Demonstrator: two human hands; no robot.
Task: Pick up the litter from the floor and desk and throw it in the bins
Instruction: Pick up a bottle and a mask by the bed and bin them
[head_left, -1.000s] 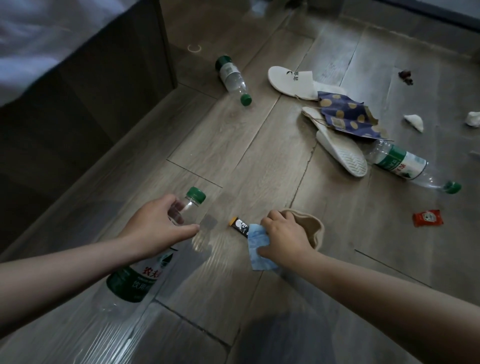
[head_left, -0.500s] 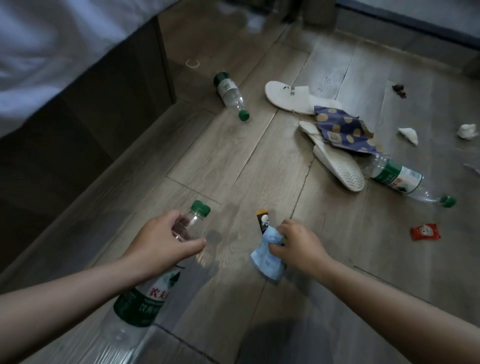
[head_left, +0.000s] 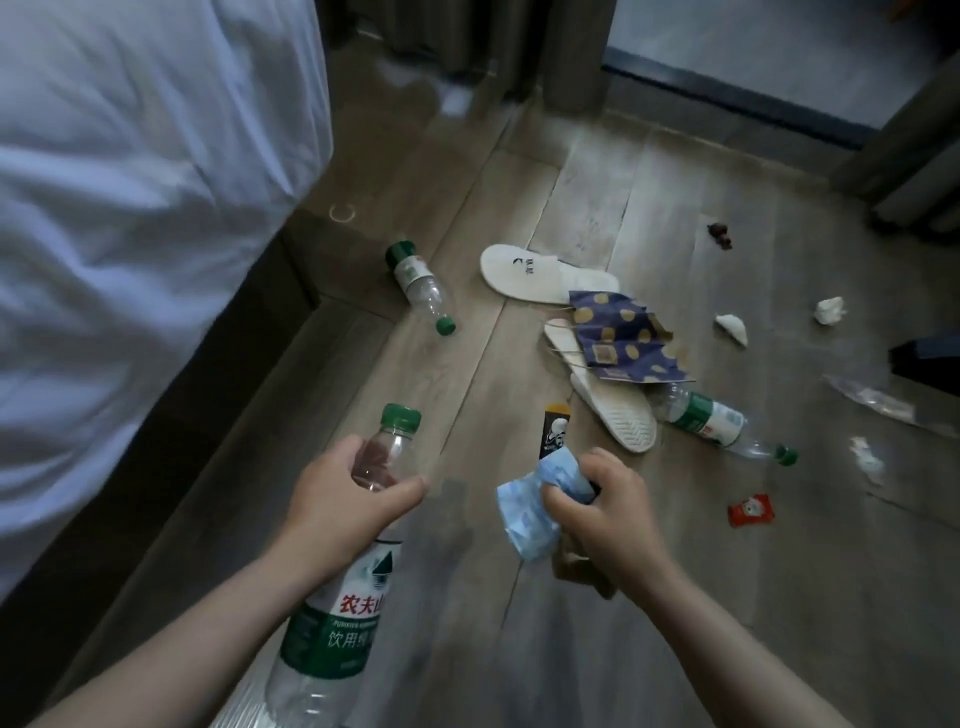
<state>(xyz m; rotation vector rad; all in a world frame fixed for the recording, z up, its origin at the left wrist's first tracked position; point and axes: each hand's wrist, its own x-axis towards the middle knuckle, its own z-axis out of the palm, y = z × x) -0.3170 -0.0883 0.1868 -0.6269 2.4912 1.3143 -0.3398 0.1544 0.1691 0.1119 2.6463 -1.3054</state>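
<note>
1. Clear plastic bottle (head_left: 337, 613) with a green cap is off the floor (head_left: 467, 395) in the left hand (head_left: 343, 499), fingers wrapped round its shoulder.
2. The right hand (head_left: 608, 514) has its fingers bunched on a blue wrapper (head_left: 524, 504) and a black sachet (head_left: 555, 431).
3. Both hands look full. Carry this load to the bins, none in view, pinching tight so the sachet cannot slip.
4. Waiting on the floor: a small bottle (head_left: 421, 288), a red packet (head_left: 750, 510) and 2 tissue wads (head_left: 732, 328).
</note>
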